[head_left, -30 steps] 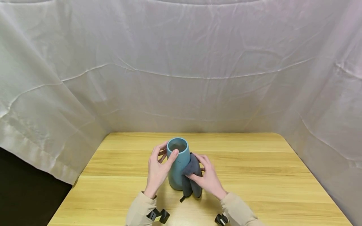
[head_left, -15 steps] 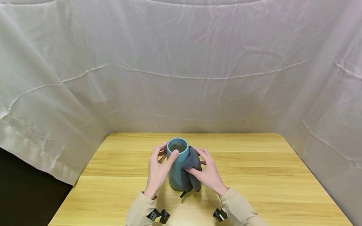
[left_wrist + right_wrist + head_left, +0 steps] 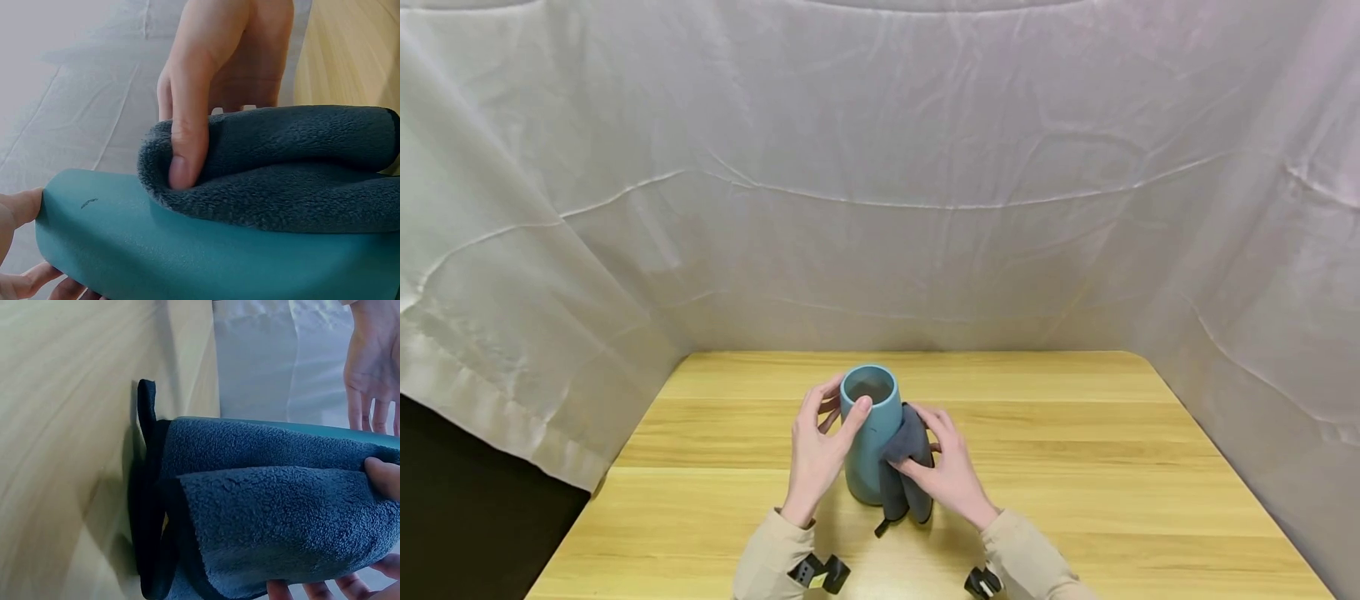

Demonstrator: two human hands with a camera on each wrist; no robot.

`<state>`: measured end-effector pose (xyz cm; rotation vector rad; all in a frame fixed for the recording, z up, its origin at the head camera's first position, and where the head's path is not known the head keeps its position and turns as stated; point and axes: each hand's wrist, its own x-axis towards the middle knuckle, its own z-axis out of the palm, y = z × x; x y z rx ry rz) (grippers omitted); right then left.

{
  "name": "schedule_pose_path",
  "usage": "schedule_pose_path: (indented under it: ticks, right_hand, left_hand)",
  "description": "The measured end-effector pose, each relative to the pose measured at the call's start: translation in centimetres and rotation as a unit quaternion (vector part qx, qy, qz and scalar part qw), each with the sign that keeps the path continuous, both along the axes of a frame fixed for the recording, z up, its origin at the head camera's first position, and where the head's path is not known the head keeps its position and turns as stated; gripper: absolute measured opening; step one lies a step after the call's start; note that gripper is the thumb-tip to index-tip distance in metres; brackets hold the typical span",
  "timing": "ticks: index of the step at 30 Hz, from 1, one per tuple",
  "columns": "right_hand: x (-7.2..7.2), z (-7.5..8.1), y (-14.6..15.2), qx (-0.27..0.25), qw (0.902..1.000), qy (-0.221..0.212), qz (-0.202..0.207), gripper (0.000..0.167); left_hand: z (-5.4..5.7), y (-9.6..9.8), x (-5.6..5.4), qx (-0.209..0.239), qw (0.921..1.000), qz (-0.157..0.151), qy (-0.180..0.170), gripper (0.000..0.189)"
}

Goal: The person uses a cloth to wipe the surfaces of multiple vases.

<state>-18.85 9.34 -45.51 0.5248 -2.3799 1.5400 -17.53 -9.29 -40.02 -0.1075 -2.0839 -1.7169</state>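
Note:
A teal vase (image 3: 867, 467) stands upright on the wooden table (image 3: 1075, 467), its round mouth facing up. My left hand (image 3: 816, 450) grips it near the rim, thumb on the near side and fingers curled round the left. A small dark mark shows on the vase (image 3: 137, 219) below the rim. My right hand (image 3: 951, 475) pinches a folded dark grey towel (image 3: 913, 442) and holds it against the vase's right side. The thumb presses into the fold in the left wrist view. Black edging and a hanging loop show on the towel (image 3: 269, 519) at its lower end.
A pale curtain (image 3: 880, 250) encloses the table at the back and sides. Dark space (image 3: 475, 508) lies beyond the table's left edge. Black straps with small devices sit on both sleeves (image 3: 778, 554).
My right hand slid the towel up the side of the vase, then back down to about its earlier height. My left hand and the vase stay in place.

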Motion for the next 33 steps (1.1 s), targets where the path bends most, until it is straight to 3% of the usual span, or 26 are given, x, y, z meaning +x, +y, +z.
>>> schedule_pose_path:
  ticks: [33]
  right_hand:
    - [0.46, 0.00, 0.06, -0.022, 0.9992, -0.033, -0.006, 0.071]
  left_hand:
    - [-0.26, 0.29, -0.17, 0.005, 1.0000, -0.003, -0.001, 0.046]
